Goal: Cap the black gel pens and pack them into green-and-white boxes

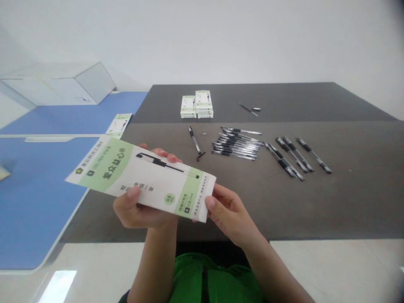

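Observation:
A white and green pen box point(158, 181), printed with a picture of a black pen, is held tilted above the near edge of the dark table. My left hand point(142, 210) is wrapped round its middle from below, thumb on the front and fingertips showing over the far edge. At the box's right end my right hand point(232, 212) pinches the corner, thumb on the printed face. Whether that end is folded shut or open I cannot tell. Beyond the box lies a pile of black-gripped pens point(238, 143), and several more pens point(290, 155) lie to its right.
Small stacked pen boxes point(196, 105) stand at the back of the dark table point(347, 202). A single pen point(194, 139) and its loose clip lie left of the pile; a thin refill point(248, 110) lies farther back. On the blue table point(38, 202) are another flat box point(119, 125) and a large white carton point(59, 86).

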The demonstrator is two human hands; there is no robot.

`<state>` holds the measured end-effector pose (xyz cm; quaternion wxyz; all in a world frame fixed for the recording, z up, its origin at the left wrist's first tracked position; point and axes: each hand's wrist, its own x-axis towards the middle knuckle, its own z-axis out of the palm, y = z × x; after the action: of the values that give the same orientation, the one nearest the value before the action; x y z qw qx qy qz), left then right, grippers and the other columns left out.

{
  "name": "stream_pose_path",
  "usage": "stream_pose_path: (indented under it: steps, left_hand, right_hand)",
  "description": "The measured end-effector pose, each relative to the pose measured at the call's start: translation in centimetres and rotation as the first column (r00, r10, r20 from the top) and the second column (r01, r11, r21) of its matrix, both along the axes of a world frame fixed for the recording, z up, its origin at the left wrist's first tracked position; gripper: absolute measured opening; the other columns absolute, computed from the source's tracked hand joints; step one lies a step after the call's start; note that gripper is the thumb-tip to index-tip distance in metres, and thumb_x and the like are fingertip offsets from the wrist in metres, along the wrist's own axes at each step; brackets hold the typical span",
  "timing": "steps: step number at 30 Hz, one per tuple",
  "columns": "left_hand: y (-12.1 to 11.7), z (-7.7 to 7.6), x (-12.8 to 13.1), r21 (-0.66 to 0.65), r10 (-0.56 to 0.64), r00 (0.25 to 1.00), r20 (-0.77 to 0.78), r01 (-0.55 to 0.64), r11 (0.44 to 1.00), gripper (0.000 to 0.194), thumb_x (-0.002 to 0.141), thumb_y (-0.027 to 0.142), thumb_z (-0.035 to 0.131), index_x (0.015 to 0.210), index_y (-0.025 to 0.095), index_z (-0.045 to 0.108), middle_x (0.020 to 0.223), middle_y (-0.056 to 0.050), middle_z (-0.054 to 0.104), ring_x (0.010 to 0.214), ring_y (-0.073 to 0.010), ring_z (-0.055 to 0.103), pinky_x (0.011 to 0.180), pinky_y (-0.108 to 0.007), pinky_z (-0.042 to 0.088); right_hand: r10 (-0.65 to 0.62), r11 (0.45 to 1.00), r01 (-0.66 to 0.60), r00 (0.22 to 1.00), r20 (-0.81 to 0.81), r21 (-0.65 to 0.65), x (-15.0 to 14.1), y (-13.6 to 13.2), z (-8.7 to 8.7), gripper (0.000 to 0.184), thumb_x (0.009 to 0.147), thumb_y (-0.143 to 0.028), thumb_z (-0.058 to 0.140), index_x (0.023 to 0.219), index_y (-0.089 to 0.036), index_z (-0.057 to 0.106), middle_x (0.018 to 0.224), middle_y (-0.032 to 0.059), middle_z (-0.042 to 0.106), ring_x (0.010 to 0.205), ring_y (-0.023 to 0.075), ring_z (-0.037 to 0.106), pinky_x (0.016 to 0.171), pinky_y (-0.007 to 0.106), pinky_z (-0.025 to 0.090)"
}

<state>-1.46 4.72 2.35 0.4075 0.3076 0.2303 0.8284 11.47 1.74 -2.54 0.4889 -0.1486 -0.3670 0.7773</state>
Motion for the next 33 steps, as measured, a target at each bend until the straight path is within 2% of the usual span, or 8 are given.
stream_pose_path:
  steps: [8,13,17,19,23,28,30,33]
  left_hand:
    - [0.1,-0.5,-0.1,-0.007,0.018,0.999,0.049,-0.018,1.000,0.043,0.067,0.038,0.061,0.104,0.019,0.072,0.094,-0.007,0.065,0.084,-0.0224,0.059,0.077,-0.036,0.055]
    - [-0.1,-0.2,-0.2,-0.010,-0.029,0.999,0.042,0.030,1.000,0.044,0.066,0.041,0.065,0.105,0.020,0.071,0.092,-0.006,0.064,0.082,-0.0216,0.059,0.076,-0.034,0.056]
    - [-0.3,0.0,-0.4,0.013,-0.080,0.997,0.009,0.080,0.997,0.045,0.068,0.040,0.066,0.107,0.020,0.069,0.093,-0.006,0.060,0.081,-0.0206,0.058,0.077,-0.034,0.055]
    - [-0.3,0.0,-0.5,0.004,-0.092,0.995,-0.034,0.092,0.996,0.042,0.068,0.040,0.067,0.105,0.021,0.068,0.093,-0.006,0.058,0.081,-0.0212,0.057,0.077,-0.035,0.055]
    - [-0.4,-0.1,-0.7,0.007,-0.044,0.984,-0.173,0.046,0.999,0.042,0.068,0.045,0.067,0.105,0.025,0.068,0.095,-0.007,0.057,0.082,-0.0242,0.058,0.079,-0.040,0.054]
    - [-0.8,0.2,-0.4,0.040,-0.006,0.980,-0.200,0.014,0.999,0.048,0.063,0.042,0.069,0.108,0.026,0.071,0.092,-0.006,0.063,0.085,-0.0263,0.059,0.081,-0.043,0.056]
    - [-1.1,0.4,-0.1,0.062,0.023,0.975,-0.222,-0.009,0.998,0.047,0.064,0.039,0.070,0.109,0.025,0.071,0.092,-0.006,0.065,0.086,-0.0262,0.061,0.081,-0.044,0.056]
    - [-1.3,0.3,0.4,0.112,0.094,0.964,-0.249,-0.068,0.991,0.045,0.066,0.036,0.072,0.109,0.026,0.068,0.093,-0.004,0.065,0.088,-0.0261,0.063,0.086,-0.045,0.055]
  right_hand:
    - [-0.003,0.999,0.005,0.999,0.045,-0.034,0.2,-0.2,0.2,0.026,0.096,-0.037,0.071,0.118,-0.023,0.076,0.100,0.0060,0.081,0.073,0.0174,0.075,0.070,0.036,0.066]
    - [-0.003,0.999,0.010,0.993,0.118,-0.051,0.4,0.0,0.5,0.031,0.088,-0.037,0.080,0.115,-0.021,0.076,0.107,0.0074,0.081,0.088,0.0189,0.077,0.074,0.032,0.065]
    - [0.011,0.995,0.006,0.988,0.157,-0.103,0.3,0.3,0.1,0.038,0.079,-0.042,0.087,0.108,-0.020,0.077,0.100,0.0068,0.082,0.082,0.0193,0.077,0.067,0.031,0.064]
    - [0.004,0.993,0.015,0.987,0.163,-0.119,0.2,0.3,-0.2,0.035,0.079,-0.043,0.087,0.105,-0.021,0.078,0.099,0.0067,0.082,0.082,0.0193,0.077,0.069,0.032,0.063]
    - [-0.060,0.984,0.089,0.981,0.185,-0.153,-0.1,0.2,-0.4,0.034,0.079,-0.045,0.086,0.101,-0.019,0.078,0.097,0.0077,0.082,0.081,0.0207,0.077,0.072,0.036,0.064]
    - [-0.190,0.939,0.227,0.968,0.163,-0.258,-1.0,0.1,-0.2,0.041,0.069,-0.035,0.094,0.100,-0.022,0.072,0.080,0.0021,0.082,0.063,0.0201,0.075,0.065,0.037,0.065]
    - [-0.257,0.920,0.298,0.949,0.182,-0.253,-1.5,-0.2,-0.1,0.036,0.069,-0.034,0.094,0.097,-0.021,0.076,0.084,0.0034,0.083,0.069,0.0217,0.077,0.071,0.040,0.066]
    - [-0.347,0.894,0.393,0.911,0.224,-0.215,-2.3,-0.7,0.1,0.033,0.078,-0.036,0.087,0.108,-0.022,0.081,0.103,0.0058,0.083,0.094,0.0249,0.077,0.092,0.046,0.062]
